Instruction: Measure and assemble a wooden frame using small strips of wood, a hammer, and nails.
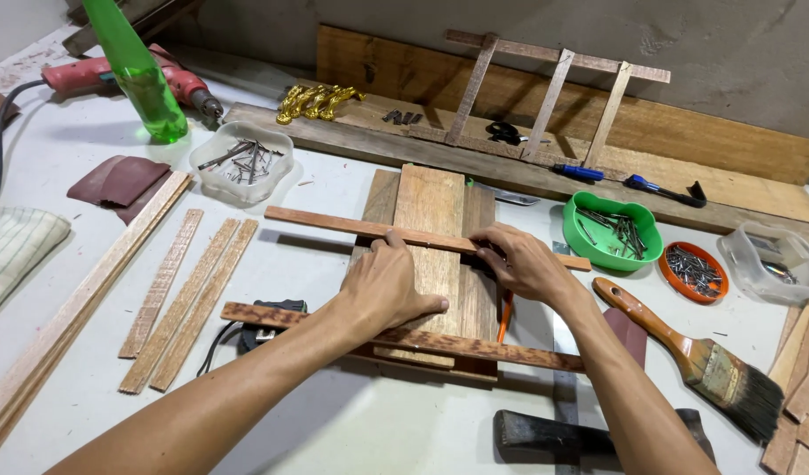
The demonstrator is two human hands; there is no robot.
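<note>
- The left hand lies mostly flat and loosely spread on the stacked boards, its fingertips pressing the upper wooden slat that crosses the boards.
- The right hand is curled, fingers pinched on the same slat at the boards' right edge, with an orange pencil showing just below it.
- A second, rougher slat crosses the near end of the boards, under the left wrist.
- Left of the boards lie three loose short strips side by side, and beyond them a pair of long strips.
- Four small tubs stand about the boards: a clear one of nails to the upper left, and to the right a green bowl, an orange lid and a clear tub.
- Right of the boards lies one paintbrush; below them, a hammer head.
- Behind the boards rests a small ladder-like frame with three rungs, gold handles, a green bottle and a red drill.
- The counter is pale grey, set against a rough concrete wall.
</note>
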